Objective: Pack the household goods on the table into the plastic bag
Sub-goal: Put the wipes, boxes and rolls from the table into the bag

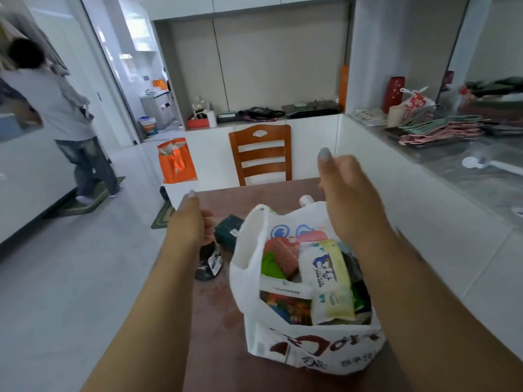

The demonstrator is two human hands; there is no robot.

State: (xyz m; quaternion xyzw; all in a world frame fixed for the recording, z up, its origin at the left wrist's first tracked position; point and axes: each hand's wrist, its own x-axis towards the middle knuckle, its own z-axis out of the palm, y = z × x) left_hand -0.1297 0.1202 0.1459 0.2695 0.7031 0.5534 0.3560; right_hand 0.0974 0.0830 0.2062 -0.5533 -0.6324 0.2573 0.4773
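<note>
A white plastic bag (285, 346) with red print stands open on the brown table (215, 312), filled with several packets, among them a wet-wipes pack (328, 275). My right hand (348, 193) hovers above the bag's far side, fingers curled loosely and holding nothing. My left hand (189, 219) is raised left of the bag, empty, fingers loosely bent. Below it on the table lie a dark bottle (208, 264) and a dark green box (227, 232). A white cap (306, 200) shows behind the bag.
A wooden chair (260, 154) stands at the table's far end. An orange bag (175, 162) sits on the floor to the left. A counter with hangers (441, 131) runs along the right. A person (56, 114) stands at the far left.
</note>
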